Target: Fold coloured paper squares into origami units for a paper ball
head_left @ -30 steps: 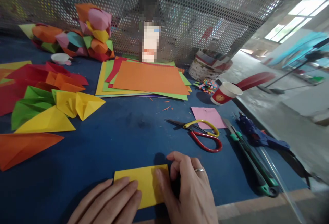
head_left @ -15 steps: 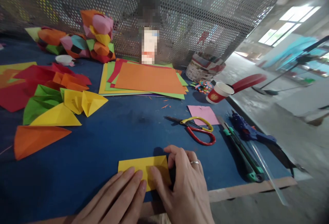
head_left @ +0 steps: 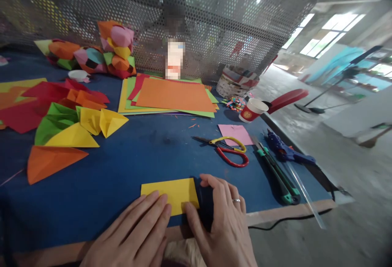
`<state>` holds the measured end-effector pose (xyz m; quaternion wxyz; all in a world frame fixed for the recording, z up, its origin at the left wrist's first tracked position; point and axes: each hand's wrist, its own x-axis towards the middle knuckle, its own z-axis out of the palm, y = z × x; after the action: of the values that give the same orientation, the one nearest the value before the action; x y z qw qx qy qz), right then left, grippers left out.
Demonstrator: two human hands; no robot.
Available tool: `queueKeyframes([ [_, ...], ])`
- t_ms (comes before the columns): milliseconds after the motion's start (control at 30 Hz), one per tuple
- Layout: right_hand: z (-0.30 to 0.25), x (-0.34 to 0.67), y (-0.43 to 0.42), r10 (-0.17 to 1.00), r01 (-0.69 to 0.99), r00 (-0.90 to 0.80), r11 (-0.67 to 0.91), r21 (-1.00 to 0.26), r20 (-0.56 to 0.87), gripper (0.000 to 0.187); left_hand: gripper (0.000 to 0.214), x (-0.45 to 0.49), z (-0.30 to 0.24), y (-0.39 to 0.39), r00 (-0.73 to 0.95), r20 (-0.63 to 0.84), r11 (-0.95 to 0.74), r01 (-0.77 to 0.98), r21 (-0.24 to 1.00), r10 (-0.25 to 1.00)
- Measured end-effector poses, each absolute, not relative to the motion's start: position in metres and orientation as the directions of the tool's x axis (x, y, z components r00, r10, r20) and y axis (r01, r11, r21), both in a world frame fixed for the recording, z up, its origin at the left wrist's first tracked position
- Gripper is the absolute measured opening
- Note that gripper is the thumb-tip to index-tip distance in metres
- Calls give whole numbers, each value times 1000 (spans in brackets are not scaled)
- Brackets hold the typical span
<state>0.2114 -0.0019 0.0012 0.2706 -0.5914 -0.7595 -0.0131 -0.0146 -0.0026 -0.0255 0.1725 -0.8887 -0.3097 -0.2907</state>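
Note:
A folded yellow paper rectangle [head_left: 171,191] lies on the blue table top [head_left: 128,165] near its front edge. My left hand [head_left: 134,234] rests flat, fingers stretched out, with the fingertips pressing the paper's lower left part. My right hand [head_left: 220,222] is curled at the paper's right end, thumb on its lower right corner and fingers arched just beside its right edge. A ring sits on one finger of that hand.
Scissors with red and yellow handles [head_left: 228,150], a pink paper square [head_left: 235,133], a green utility knife [head_left: 275,171] and a blue glue gun [head_left: 284,152] lie to the right. Stacked coloured sheets [head_left: 171,95], folded paper shapes [head_left: 70,132], a paper cup [head_left: 251,111] and a mesh screen [head_left: 183,14] stand behind.
The raised right flap of the yellow paper has been pressed flat. My right thumb slid to the lower right corner. The view shifted, so the table edge shows more.

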Motion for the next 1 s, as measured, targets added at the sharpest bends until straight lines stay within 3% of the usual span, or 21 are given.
queueKeyframes([
  [367,0,213,-8,902,903,-71,240,-357,426,31,27,-6,-13,-5,570,670,-723,687,-71,475],
  [533,-4,216,-7,862,879,-155,344,-331,483,30,32,-7,-15,-8,585,652,-704,702,-108,483],
  [667,-12,206,-6,760,810,-114,444,-382,640,30,36,-7,-16,-9,603,646,-693,704,-155,468],
  [833,-17,206,-2,594,710,-289,659,-249,751,36,51,-5,-12,-5,628,643,-669,706,-234,439],
  [1000,-24,220,2,490,677,-441,731,-79,752,27,40,-4,-12,-1,660,619,-579,725,-374,426],
])
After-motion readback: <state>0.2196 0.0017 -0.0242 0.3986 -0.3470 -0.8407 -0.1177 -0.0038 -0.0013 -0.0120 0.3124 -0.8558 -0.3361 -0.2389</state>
